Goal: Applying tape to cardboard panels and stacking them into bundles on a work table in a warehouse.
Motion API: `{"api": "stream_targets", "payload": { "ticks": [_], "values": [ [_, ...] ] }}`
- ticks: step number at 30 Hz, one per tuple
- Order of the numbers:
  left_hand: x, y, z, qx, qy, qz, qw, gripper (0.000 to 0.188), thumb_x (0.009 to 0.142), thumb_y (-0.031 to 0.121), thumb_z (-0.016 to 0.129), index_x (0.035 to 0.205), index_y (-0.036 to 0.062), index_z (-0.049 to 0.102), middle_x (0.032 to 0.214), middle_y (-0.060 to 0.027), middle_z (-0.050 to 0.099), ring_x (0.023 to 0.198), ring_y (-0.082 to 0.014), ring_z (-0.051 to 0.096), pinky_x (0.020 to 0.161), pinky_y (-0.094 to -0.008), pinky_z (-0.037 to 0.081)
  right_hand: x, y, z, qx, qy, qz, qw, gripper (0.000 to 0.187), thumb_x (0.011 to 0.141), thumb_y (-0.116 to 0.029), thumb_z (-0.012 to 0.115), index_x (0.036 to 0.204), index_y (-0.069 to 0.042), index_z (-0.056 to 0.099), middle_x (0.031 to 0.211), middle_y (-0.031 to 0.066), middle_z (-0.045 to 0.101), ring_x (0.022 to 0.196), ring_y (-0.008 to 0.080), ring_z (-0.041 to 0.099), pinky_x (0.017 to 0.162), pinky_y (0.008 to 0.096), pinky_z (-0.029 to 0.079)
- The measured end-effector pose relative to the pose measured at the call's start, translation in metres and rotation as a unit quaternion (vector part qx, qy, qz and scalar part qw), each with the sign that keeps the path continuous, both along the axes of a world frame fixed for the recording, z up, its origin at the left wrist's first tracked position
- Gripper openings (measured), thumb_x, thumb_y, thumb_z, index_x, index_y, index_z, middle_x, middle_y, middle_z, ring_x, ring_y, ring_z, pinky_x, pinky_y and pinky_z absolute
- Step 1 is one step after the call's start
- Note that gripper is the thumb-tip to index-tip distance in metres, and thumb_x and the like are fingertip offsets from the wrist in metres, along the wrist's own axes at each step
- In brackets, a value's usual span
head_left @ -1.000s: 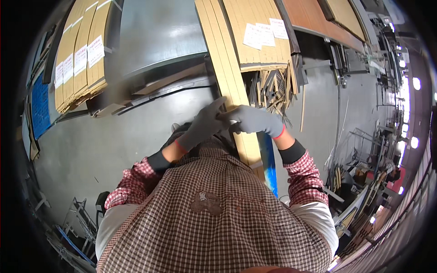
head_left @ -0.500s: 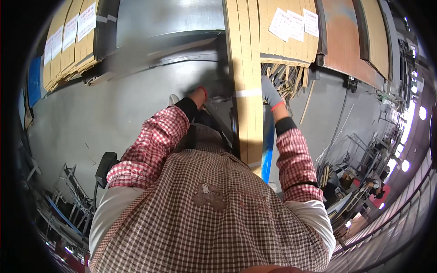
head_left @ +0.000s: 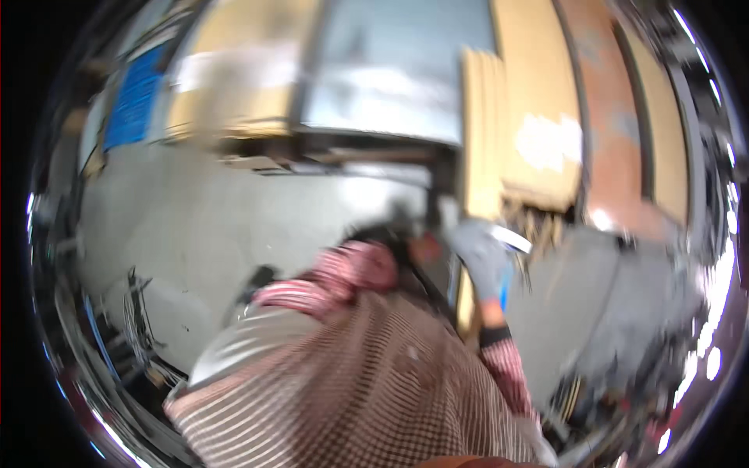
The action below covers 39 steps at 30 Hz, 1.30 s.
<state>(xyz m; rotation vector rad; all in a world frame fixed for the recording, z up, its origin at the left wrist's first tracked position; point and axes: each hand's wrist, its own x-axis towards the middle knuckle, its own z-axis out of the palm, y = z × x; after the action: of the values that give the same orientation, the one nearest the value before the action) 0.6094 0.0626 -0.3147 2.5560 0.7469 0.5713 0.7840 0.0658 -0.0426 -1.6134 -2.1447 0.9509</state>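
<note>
My right hand [head_left: 474, 251], in a grey glove, lies over the near part of a stack of long tan strips [head_left: 482, 132]. A thin white piece [head_left: 512, 237] juts out beside its fingers; whether the hand holds it is unclear. The fingers are too blurred to tell open from closed. My left hand [head_left: 425, 248] is smeared by motion just left of the stack, near a dark frame, and its fingers do not show. A further length of the tan strips [head_left: 466, 304] shows below my right hand, with something blue beside it.
Beyond the stack stands a shiny grey metal surface [head_left: 382, 86]. Tan stacks with white papers flank it, one at left [head_left: 234, 105] and one at right [head_left: 538, 86]. A reddish-brown panel [head_left: 608, 117] stands further right. Loose slats [head_left: 538, 226] poke out below the right stack.
The whole view has shifted, with the benches now lower in it. My right hand has come across onto the stack from its right side. My left arm is bent closer to my body.
</note>
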Motion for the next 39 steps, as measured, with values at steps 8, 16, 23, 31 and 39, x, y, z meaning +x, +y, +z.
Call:
{"api": "stream_targets", "payload": {
  "ticks": [8,16,23,31,39],
  "values": [
    [0.098,0.054,0.205,-0.197,-0.015,0.085,0.977,0.025,0.077,0.026,0.059,0.094,0.0082,0.066,0.071,-0.0166,0.064,0.064,-0.0358,0.063,0.056,-0.0447,0.048,0.044,0.024,0.054,-0.145,0.035,-0.054,0.987,0.019,0.082,-0.01,0.061,0.097,-0.005,0.051,0.077,0.0104,0.06,0.07,0.0209,0.06,0.062,0.034,0.048],
    [0.101,0.047,0.205,-0.231,-0.027,0.143,0.962,0.058,0.079,0.023,0.056,0.134,0.0116,0.042,0.065,-0.0218,0.058,0.061,-0.0392,0.059,0.055,-0.0479,0.046,0.13,0.091,-0.044,-0.072,-0.239,0.181,0.951,0.018,0.079,-0.025,0.059,0.082,-0.009,0.066,0.08,0.0176,0.065,0.077,0.0376,0.063,0.067,0.0441,0.051],
    [0.082,0.098,0.224,-0.142,-0.061,0.111,0.982,0.022,0.072,0.026,0.055,0.068,0.0088,0.068,0.07,-0.0148,0.065,0.064,-0.0381,0.062,0.052,-0.0483,0.046,0.095,0.101,-0.053,-0.081,-0.422,0.142,0.892,0.021,0.075,-0.021,0.055,0.086,-0.011,0.069,0.085,0.0159,0.068,0.083,0.0359,0.066,0.07,0.047,0.053],
    [0.056,0.082,0.231,-0.115,-0.024,0.076,0.99,0.034,0.077,0.028,0.055,0.107,0.0147,0.067,0.098,-0.013,0.067,0.088,-0.0333,0.064,0.071,-0.0466,0.05,0.232,0.037,-0.142,0.078,-0.443,-0.008,0.893,0.028,0.082,-0.03,0.057,0.094,-0.01,0.072,0.091,0.0134,0.071,0.09,0.0369,0.066,0.079,0.0425,0.053],
    [0.066,0.075,0.21,-0.351,-0.079,0.401,0.842,0.104,0.083,0.056,0.055,0.136,-0.0209,0.011,0.116,-0.0438,0.047,0.102,-0.049,0.056,0.089,-0.0458,0.046,0.106,0.082,-0.077,0.028,-0.012,-0.001,1.0,0.023,0.084,-0.024,0.055,0.083,-0.001,0.06,0.081,0.0237,0.061,0.076,0.0404,0.06,0.062,0.0417,0.046]
  ]
}}
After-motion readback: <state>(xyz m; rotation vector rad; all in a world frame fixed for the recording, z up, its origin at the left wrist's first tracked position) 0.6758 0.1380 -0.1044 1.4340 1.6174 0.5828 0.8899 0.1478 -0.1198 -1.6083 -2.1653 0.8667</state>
